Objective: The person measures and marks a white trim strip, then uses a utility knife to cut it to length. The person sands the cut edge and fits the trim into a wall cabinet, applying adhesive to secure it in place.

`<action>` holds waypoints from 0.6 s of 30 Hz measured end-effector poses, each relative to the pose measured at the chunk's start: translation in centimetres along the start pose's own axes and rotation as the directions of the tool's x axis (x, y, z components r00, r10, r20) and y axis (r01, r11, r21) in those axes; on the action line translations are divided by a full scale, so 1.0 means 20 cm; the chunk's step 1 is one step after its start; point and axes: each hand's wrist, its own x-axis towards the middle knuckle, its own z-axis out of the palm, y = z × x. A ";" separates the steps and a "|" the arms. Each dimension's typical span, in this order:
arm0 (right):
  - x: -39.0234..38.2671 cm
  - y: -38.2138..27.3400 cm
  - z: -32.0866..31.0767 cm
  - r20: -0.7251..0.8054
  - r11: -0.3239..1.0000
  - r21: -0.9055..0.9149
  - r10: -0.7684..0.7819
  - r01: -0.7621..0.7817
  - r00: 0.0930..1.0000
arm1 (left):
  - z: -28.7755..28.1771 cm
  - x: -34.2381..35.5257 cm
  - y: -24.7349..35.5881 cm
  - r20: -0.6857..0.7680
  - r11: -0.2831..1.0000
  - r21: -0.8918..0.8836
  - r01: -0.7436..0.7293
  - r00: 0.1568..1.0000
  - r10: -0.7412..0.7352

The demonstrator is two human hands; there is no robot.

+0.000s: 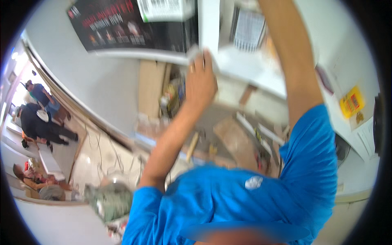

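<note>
Pressing white panel (pixel 228 67), left hand (pixel 200 83) (fingers flat); right unseen.

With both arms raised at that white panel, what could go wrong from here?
1. The left hand only presses flat on the white panel's edge, so it might slip.
2. The right arm runs out of frame, so its grip is unverifiable.
3. Wood offcuts and loose cables lie below; footing could suffer.
</note>
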 end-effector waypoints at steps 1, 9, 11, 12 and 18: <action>0.03 0.03 0.00 -0.032 1.000 0.000 -0.009 0.009 0.999 | 0.04 0.01 0.00 -0.017 1.000 0.014 0.012 1.000 -0.011; 0.22 0.06 0.02 -0.062 0.920 -0.381 -0.122 0.089 0.991 | 0.02 -0.23 0.00 0.028 0.999 -0.049 -0.023 0.999 0.025; 0.30 0.08 0.03 -0.105 0.896 -0.419 -0.211 0.149 0.972 | 0.02 -0.20 0.00 0.012 0.999 -0.032 -0.039 0.999 0.039; 0.33 0.10 0.05 -0.107 0.877 -0.452 -0.233 0.162 0.967 | 0.01 -0.20 0.00 -0.025 0.998 -0.018 -0.061 0.998 0.061; 0.29 0.14 0.14 -0.063 0.793 -0.575 -0.286 0.199 0.956 | 0.13 -0.09 -0.04 -0.245 0.984 -0.096 -0.147 0.962 0.120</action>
